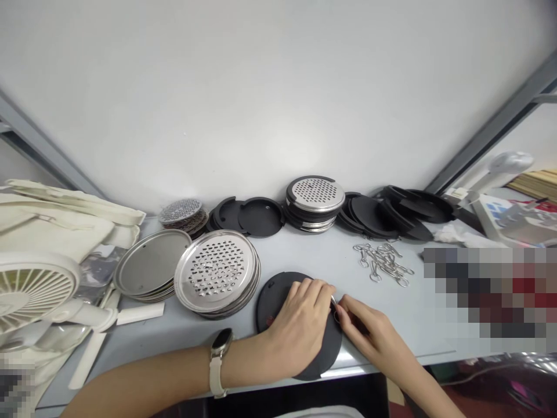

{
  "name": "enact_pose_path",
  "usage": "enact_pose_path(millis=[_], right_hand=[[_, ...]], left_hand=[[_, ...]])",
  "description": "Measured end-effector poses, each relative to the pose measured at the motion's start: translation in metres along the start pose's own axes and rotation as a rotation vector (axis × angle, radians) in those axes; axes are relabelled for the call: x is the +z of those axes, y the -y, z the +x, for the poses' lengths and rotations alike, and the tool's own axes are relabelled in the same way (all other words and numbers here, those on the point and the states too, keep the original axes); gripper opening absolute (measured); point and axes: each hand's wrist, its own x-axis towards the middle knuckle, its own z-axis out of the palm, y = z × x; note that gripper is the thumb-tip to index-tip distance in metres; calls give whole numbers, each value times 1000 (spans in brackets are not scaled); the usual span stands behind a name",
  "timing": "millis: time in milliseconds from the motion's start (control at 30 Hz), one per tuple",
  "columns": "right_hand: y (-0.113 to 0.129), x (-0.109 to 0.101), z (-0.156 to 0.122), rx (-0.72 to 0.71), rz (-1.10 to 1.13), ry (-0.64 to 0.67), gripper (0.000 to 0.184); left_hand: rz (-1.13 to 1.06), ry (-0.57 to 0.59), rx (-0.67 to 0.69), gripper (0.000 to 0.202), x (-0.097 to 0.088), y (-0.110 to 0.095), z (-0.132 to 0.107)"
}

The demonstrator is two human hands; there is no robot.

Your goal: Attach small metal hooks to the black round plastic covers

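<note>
A black round plate (272, 296) lies near the table's front edge, partly covered by my left hand (298, 328). The fingers of that hand curl over the plate's right side and grip it; their tips are hidden. At this same side my right hand (365, 328) pinches a small metal ring clip (333, 301) between thumb and forefinger, touching the plate. Whether the clip passes through the plate cannot be made out. Several loose metal ring clips (385, 264) lie in a tangle behind my right hand.
Left of the plate stand a stack of metal grater discs (217, 273) and a stack of plain metal discs (150, 261). Black round covers (261, 217) and a grater-topped stack (317, 194) line the wall. A fan (26, 296) occupies the left side.
</note>
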Motion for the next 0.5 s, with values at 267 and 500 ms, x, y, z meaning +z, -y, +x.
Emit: enact_pose_path(millis=[267, 500], right_hand=[[2, 0, -2, -97, -55, -21, 28], [4, 2, -1, -149, -122, -102, 26]], left_hand=[[-95, 23, -12, 29, 2, 3, 1], [-39, 38, -21, 22, 2, 2, 0]])
